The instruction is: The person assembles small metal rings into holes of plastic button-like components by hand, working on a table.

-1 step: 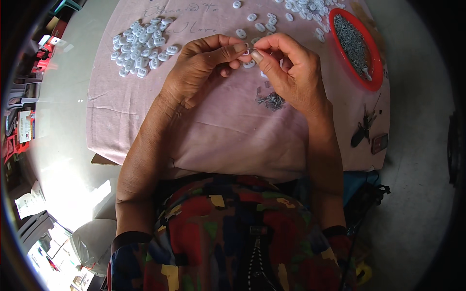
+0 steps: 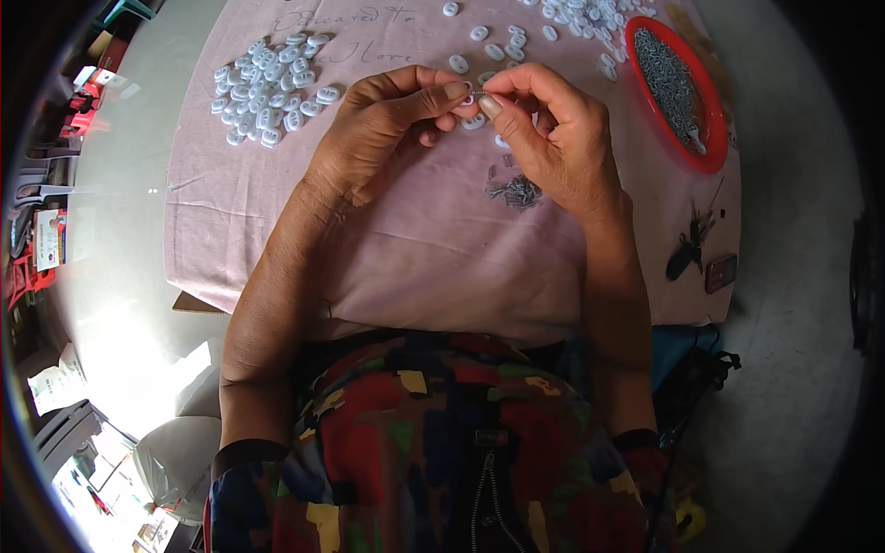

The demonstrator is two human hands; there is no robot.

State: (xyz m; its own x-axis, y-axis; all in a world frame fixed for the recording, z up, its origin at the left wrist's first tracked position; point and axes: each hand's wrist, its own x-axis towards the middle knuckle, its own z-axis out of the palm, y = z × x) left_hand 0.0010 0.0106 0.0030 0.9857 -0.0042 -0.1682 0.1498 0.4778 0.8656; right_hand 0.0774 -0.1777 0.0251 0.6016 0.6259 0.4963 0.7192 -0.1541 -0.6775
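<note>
Above the pink cloth, my two hands meet fingertip to fingertip. My left hand (image 2: 387, 115) pinches a small white oval plastic piece (image 2: 467, 99), mostly covered by the thumb and fingers. Between thumb and forefinger, my right hand (image 2: 558, 134) grips a tiny ridged metal piece (image 2: 478, 93), held against the white piece; whether it is a screw or a spring is too small to tell. Below the right hand lies a little heap of grey metal pieces (image 2: 518, 192). Several loose white oval pieces (image 2: 458, 64) are scattered just beyond the fingers.
A pile of white two-holed ovals (image 2: 267, 92) sits on the left of the cloth (image 2: 406, 249); more ovals (image 2: 590, 14) lie at the far right. A red tray (image 2: 712, 160) holds many grey metal pieces. Near the right edge are a dark bunch of keys (image 2: 684, 256) and a small reddish device (image 2: 721, 273).
</note>
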